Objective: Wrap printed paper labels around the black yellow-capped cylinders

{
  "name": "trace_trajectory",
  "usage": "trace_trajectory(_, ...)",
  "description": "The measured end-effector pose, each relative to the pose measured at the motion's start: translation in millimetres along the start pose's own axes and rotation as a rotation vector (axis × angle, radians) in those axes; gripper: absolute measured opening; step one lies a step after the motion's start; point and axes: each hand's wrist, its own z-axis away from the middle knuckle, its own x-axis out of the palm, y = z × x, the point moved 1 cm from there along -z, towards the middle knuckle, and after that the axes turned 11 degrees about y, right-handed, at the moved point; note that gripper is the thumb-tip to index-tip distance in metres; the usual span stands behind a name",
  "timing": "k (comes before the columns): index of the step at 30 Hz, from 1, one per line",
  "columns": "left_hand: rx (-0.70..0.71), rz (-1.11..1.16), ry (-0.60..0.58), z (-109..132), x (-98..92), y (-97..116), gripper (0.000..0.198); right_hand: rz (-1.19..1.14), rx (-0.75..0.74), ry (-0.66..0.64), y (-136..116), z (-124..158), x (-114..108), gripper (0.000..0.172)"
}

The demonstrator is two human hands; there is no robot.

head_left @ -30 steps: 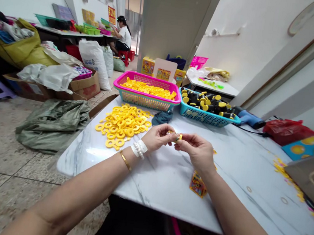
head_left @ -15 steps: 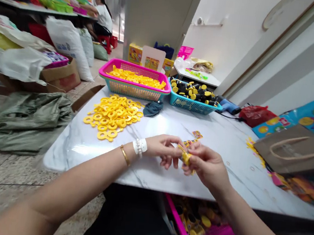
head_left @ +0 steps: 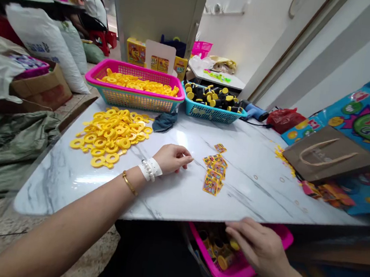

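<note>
My left hand rests on the white marble table, holding nothing, a short way left of a small stack of printed yellow sachets. Further left lies a loose pile of yellow plastic rings. My right hand is below the table's front edge, fingers spread over a pink basket. That basket holds yellow-and-black capped items, and my fingertips are close above them. Whether they touch an item is hidden.
At the table's back stand a pink-rimmed basket of yellow pieces and a blue basket of black-and-yellow items. A brown paper bag lies at right. Sacks crowd the floor at left; a person sits far back.
My hands have come apart. The right hand dropped from above the table to the basket below its edge, and the left lies on the table. The sachet stack is larger and the view has swung right.
</note>
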Motion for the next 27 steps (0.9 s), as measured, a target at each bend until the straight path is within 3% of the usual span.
trace_trajectory(3,-0.015,-0.016,-0.005,0.7,-0.7,-1.7,0.026,0.093,-0.015,0.193,9.3,-43.0,12.2,0.023)
trace_trajectory(6,-0.018,-0.009,-0.016,1.3,-0.7,-3.2,0.027,0.125,-0.026,0.173,19.1,-75.4,30.7,0.022)
trace_trajectory(10,-0.038,0.026,-0.005,2.2,1.2,-4.1,0.028,0.096,-0.04,0.18,26.4,-83.9,48.0,0.018)
trace_trajectory(17,-0.032,0.019,0.027,2.0,3.5,-6.3,0.03,0.131,-0.093,0.194,24.1,-87.8,57.5,0.021)
trace_trajectory(23,-0.118,0.108,0.12,0.4,-4.5,-3.2,0.043,0.105,-0.174,0.368,14.2,-131.6,63.8,0.019)
trace_trajectory(27,-0.124,0.252,0.143,0.0,-12.7,1.4,0.041,0.03,-0.249,0.378,-1.7,-164.3,71.4,0.02)
